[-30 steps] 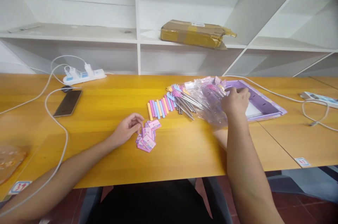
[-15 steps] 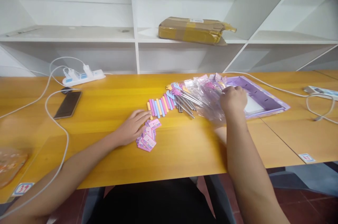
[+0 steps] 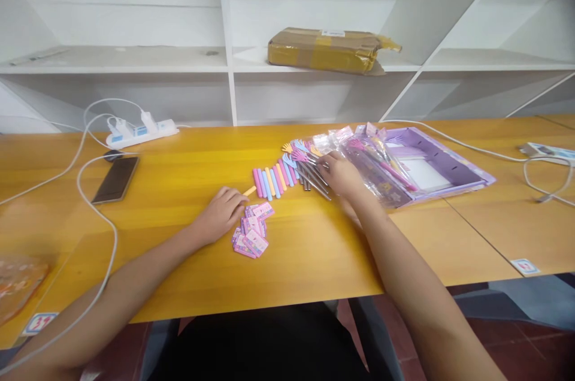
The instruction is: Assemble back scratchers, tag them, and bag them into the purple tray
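Note:
My left hand (image 3: 220, 213) rests on the table, closed on one end of a yellow handle (image 3: 250, 191). Right of it lies a row of pink, blue and yellow handles (image 3: 272, 182). Small pink printed cards (image 3: 254, 231) lie in a loose pile just below the fingertips. My right hand (image 3: 341, 172) is over the pile of back scratchers (image 3: 314, 174), which have metal rods and colourful hand-shaped heads. Its fingers are curled together on a back scratcher, partly hiding the rods.
Clear plastic bags with packed back scratchers (image 3: 381, 159) overlap a purple box (image 3: 462, 168) on the right. A phone (image 3: 115, 179), a power strip (image 3: 142, 133) and white cables are on the left. A taped carton (image 3: 323, 50) sits on the shelf behind.
My right hand has moved left from the plastic bags to the back scratchers. My left hand has drawn a yellow handle away from the left end of the row.

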The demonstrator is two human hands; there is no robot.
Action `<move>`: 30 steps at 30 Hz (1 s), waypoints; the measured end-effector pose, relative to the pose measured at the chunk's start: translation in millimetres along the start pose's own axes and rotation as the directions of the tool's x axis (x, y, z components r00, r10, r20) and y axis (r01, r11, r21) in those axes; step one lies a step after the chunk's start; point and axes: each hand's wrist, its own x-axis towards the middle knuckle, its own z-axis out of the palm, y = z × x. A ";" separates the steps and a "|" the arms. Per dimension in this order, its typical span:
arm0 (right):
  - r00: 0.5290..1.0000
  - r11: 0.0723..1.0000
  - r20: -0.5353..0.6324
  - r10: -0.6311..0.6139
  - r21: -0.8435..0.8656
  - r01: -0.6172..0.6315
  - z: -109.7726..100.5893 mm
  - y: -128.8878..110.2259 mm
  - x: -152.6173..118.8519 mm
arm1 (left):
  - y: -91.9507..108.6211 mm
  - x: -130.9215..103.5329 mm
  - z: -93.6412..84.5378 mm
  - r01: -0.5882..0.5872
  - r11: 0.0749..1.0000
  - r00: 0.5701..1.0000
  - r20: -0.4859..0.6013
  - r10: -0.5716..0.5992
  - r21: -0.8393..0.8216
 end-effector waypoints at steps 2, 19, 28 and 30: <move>1.000 1.000 0.007 0.006 0.007 -0.006 -0.7 -3.6 -0.8 | -2.9 -1.3 0.8 0.013 1.000 1.000 -0.028 -0.013 0.004; 0.990 0.993 0.131 0.044 0.106 -0.058 -1.2 -28.1 -4.1 | -12.0 -11.5 6.8 0.150 0.986 0.987 0.056 -0.154 0.072; 0.976 0.978 0.217 -0.007 0.205 -0.038 -16.4 -31.4 -7.5 | -5.9 -13.5 5.5 0.109 0.990 0.994 0.021 -0.111 0.084; 0.977 0.976 0.207 -0.045 0.217 -0.001 -14.7 -30.3 -8.0 | -4.1 -13.4 3.8 0.112 0.990 0.993 0.030 -0.115 0.086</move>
